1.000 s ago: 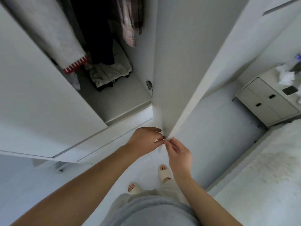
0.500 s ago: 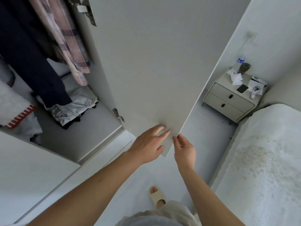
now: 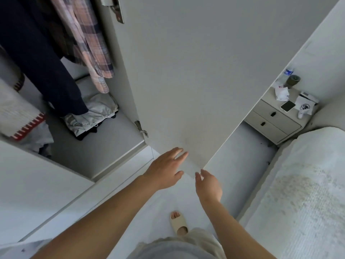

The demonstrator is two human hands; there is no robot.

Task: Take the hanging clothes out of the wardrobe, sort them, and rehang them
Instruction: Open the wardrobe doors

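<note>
Wardrobe door (image 3: 196,81) is standing open, its lower corner sitting between both hands. Left hand (image 3: 165,170) is lying with fingers straight on the door's inner face near the bottom edge, gripping nothing. Right hand (image 3: 209,186) is hovering just under the door's corner, fingers loosely spread and relaxed, holding nothing; contact with the edge is unclear. Hanging clothes are sitting up and left of the hands, well apart: a plaid shirt (image 3: 87,43) and a dark garment (image 3: 37,58) inside the wardrobe (image 3: 104,146). Crumpled grey clothing (image 3: 93,113) is lying on the wardrobe floor under them.
</note>
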